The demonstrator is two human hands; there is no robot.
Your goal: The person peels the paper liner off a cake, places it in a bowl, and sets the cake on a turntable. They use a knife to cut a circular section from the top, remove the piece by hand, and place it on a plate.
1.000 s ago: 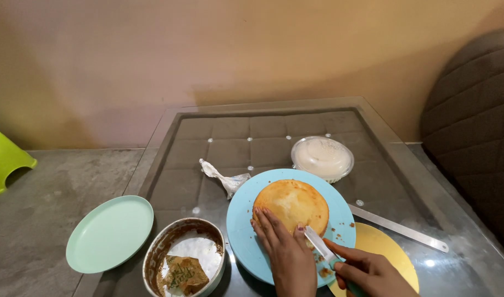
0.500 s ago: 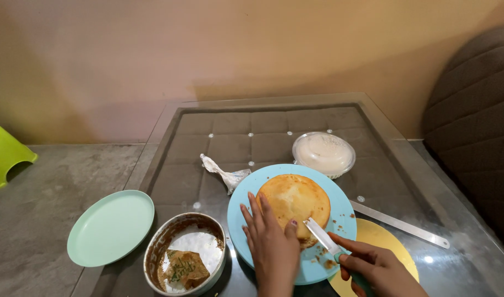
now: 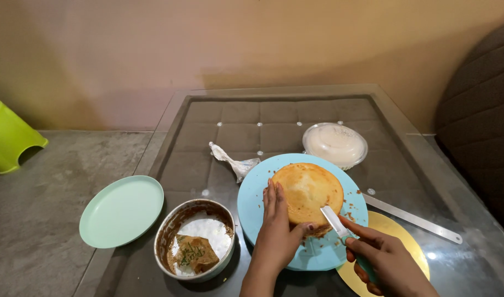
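A round golden cake (image 3: pixel 308 190) sits on a light blue plate (image 3: pixel 253 202) on the glass table. My left hand (image 3: pixel 278 231) rests flat against the cake's near left side, fingers together and pointing away from me. My right hand (image 3: pixel 381 261) grips the handle of a knife (image 3: pixel 333 220), and its blade touches the cake's near right edge. Crumbs lie on the plate beside the blade.
A metal baking tin (image 3: pixel 169 247) with used paper lining stands left of the plate, with a mint green plate (image 3: pixel 121 210) further left. A covered white bowl (image 3: pixel 335 144), a crumpled wrapper (image 3: pixel 233 161), a long metal spatula (image 3: pixel 414 219) and a gold cake board (image 3: pixel 397 234) surround the blue plate.
The knife blade has moved up from the plate's rim to the cake's near edge. My left hand stays against the cake. The view has shifted slightly.
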